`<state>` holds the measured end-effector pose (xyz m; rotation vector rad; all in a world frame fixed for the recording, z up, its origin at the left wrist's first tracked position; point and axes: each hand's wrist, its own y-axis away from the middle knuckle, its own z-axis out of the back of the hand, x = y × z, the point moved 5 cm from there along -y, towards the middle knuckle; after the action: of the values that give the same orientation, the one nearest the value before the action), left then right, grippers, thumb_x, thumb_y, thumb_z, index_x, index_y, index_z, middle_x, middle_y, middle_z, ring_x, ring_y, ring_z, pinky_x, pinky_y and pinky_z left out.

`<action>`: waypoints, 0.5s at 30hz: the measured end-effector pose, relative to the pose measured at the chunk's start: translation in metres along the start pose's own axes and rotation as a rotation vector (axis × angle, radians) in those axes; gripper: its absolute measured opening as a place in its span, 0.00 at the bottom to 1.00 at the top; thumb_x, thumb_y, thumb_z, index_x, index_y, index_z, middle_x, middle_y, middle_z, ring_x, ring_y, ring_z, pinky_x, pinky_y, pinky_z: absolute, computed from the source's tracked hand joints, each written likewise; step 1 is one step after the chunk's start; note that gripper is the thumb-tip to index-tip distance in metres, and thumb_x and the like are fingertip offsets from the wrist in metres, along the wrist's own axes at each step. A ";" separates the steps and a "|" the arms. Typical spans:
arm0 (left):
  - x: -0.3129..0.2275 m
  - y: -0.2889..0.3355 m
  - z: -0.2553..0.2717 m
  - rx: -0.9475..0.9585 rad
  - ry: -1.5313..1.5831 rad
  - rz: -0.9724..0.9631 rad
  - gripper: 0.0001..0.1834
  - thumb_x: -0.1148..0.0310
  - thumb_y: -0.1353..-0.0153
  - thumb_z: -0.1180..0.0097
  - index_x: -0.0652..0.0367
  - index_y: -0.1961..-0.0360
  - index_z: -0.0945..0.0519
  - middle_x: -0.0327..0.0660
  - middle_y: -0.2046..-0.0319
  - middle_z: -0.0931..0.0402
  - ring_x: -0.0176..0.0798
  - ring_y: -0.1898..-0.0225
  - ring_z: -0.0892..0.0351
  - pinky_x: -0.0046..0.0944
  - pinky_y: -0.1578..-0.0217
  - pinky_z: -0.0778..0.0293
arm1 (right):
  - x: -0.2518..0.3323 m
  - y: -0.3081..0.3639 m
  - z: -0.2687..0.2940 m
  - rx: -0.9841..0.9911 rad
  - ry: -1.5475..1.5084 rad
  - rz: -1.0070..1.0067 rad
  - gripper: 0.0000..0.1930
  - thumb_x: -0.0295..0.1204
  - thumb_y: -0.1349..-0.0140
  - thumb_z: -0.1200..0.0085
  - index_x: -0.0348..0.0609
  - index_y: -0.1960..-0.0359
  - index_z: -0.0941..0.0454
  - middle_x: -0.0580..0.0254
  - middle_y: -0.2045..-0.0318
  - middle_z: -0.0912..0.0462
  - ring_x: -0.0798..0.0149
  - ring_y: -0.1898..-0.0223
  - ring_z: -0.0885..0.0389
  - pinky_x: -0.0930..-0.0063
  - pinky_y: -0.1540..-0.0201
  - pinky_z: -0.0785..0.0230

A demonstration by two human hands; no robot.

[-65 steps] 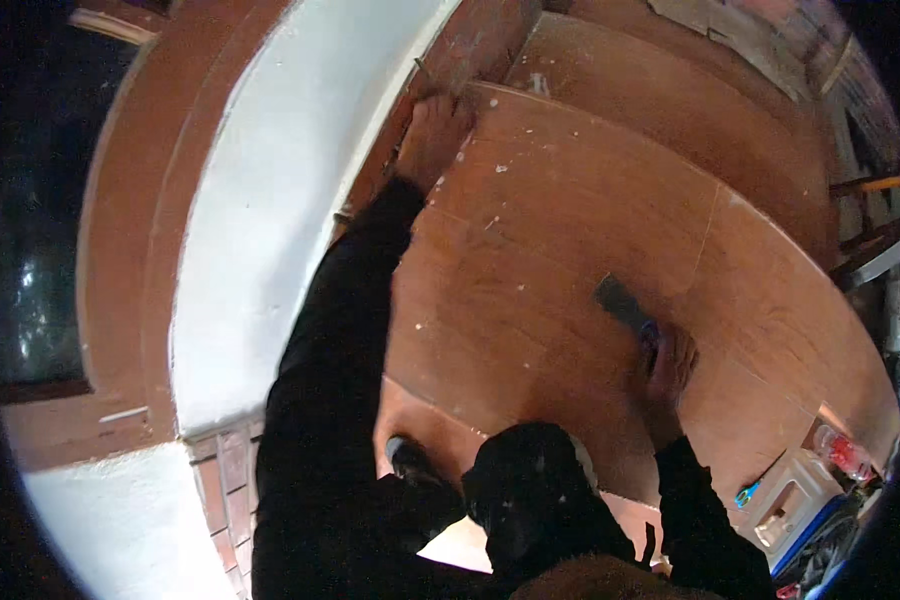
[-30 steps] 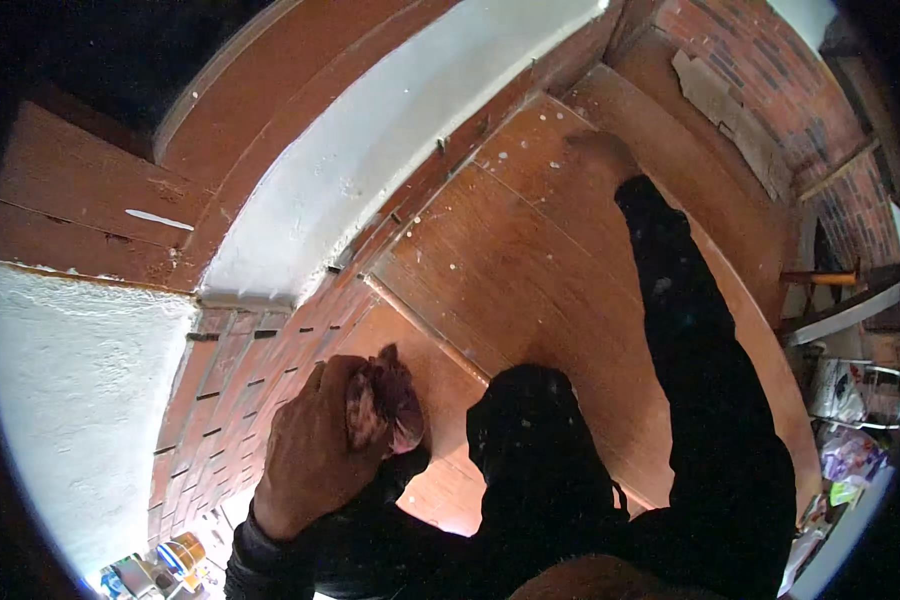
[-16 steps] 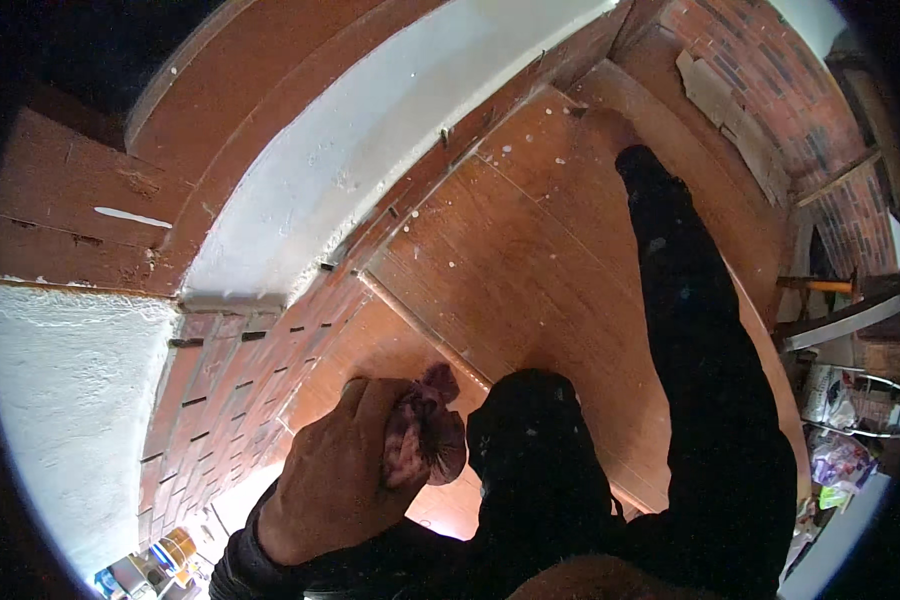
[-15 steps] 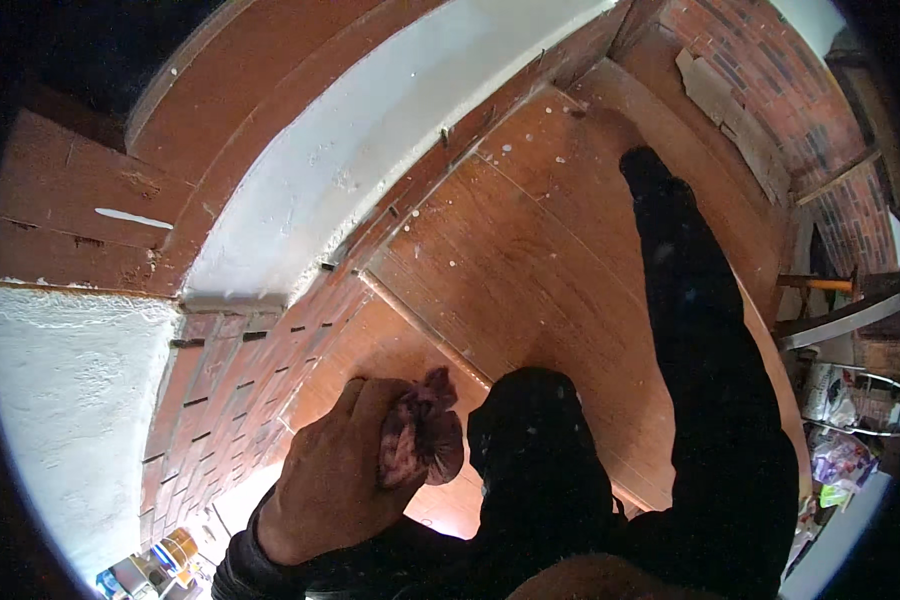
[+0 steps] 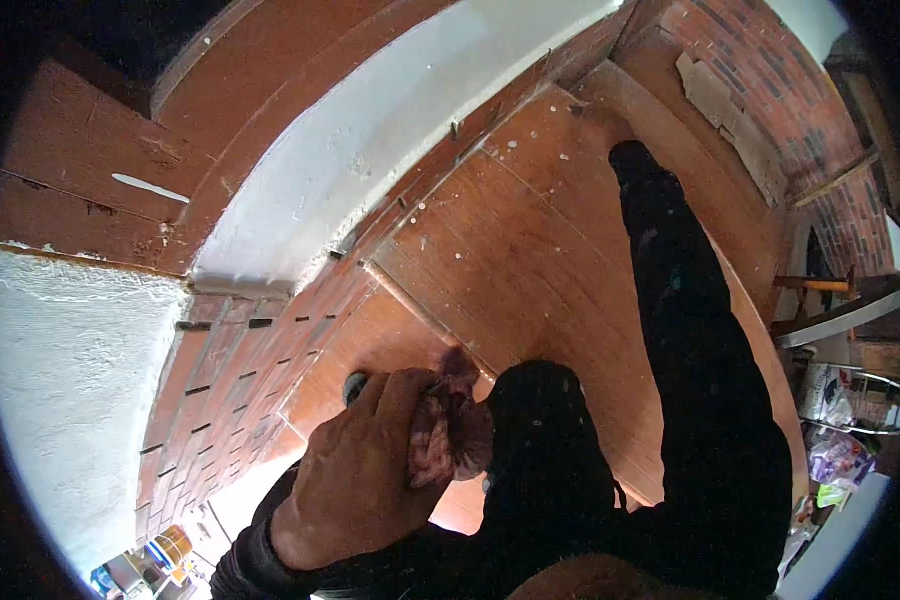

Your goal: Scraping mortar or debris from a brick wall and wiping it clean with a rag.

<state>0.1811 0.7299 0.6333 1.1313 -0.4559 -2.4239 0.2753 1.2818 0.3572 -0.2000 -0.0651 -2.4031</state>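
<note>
My left hand (image 5: 365, 470) is closed around a crumpled pinkish-purple cloth (image 5: 440, 440), its back toward me and its sleeve coming from the lower left. The cloth sits close beside my black-clad knee (image 5: 535, 410). On the right, a long black sleeve (image 5: 675, 280) reaches away over the brown wood-look tiled step (image 5: 540, 230). At its far end my right hand (image 5: 607, 125) is a dim brown shape low against the step's surface. Its fingers blend into the tile, so their pose is hidden. A small dark rounded thing (image 5: 354, 387) shows beside my left fingers.
A rounded edging strip (image 5: 420, 310) marks the step's edge. Brick-patterned tiles and a white wall (image 5: 340, 160) rise on the left. A torn cardboard piece (image 5: 720, 115) lies at the far right. Near the right rim are an orange-handled tool (image 5: 815, 284) and plastic bags (image 5: 838, 458).
My left hand and the cloth have shifted right and slightly up, closer to the knee. The right sleeve has moved slightly left. The dark rounded thing beside my left fingers shows more.
</note>
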 end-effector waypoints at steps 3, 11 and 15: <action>0.002 0.001 0.000 -0.024 0.023 -0.003 0.37 0.63 0.48 0.24 0.60 0.39 0.28 0.57 0.48 0.19 0.65 0.49 0.16 0.55 0.50 0.19 | 0.007 -0.004 -0.010 0.044 0.276 0.211 0.26 0.49 0.26 0.53 0.39 0.46 0.16 0.39 0.48 0.14 0.37 0.47 0.16 0.44 0.39 0.26; -0.003 -0.001 0.004 -0.091 0.014 -0.132 0.38 0.68 0.45 0.26 0.65 0.37 0.32 0.59 0.49 0.24 0.62 0.50 0.16 0.54 0.53 0.17 | 0.027 0.019 0.006 -0.447 0.167 0.389 0.21 0.41 0.29 0.51 0.38 0.50 0.14 0.40 0.56 0.12 0.39 0.53 0.13 0.45 0.46 0.22; -0.010 -0.002 -0.003 -0.031 0.052 -0.143 0.39 0.67 0.44 0.26 0.65 0.35 0.34 0.60 0.48 0.25 0.63 0.50 0.16 0.55 0.51 0.17 | 0.031 0.011 -0.012 0.105 0.267 0.114 0.19 0.37 0.30 0.52 0.36 0.52 0.14 0.39 0.55 0.13 0.42 0.55 0.12 0.45 0.49 0.20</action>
<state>0.1887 0.7368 0.6373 1.2500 -0.3304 -2.5067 0.2583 1.2523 0.3502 0.1615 -0.0545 -2.2846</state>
